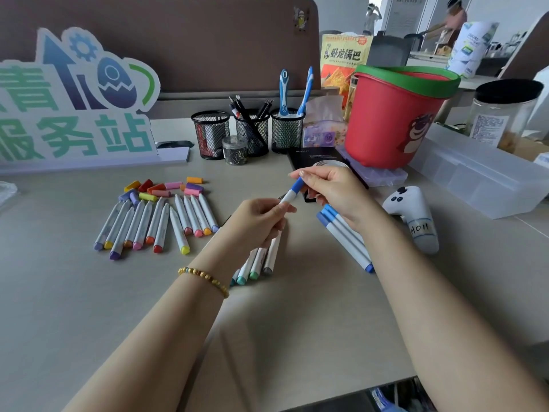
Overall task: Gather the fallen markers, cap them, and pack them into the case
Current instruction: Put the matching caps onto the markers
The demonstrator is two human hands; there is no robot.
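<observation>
Holding blue marker (292, 192) between left hand (259, 221), right hand (332, 188).

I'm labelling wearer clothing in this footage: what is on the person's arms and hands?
Both forearms are bare, with no sleeves in view. The left wrist wears a beaded bracelet of gold beads with a few blue ones. The left hand and right hand show no rings or gloves.

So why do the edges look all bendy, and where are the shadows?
Head view: the wide lens bows the desk edges and stretches both forearms; soft shadows sit under the left hand and right hand holding the blue marker; background people look blurry.
</observation>
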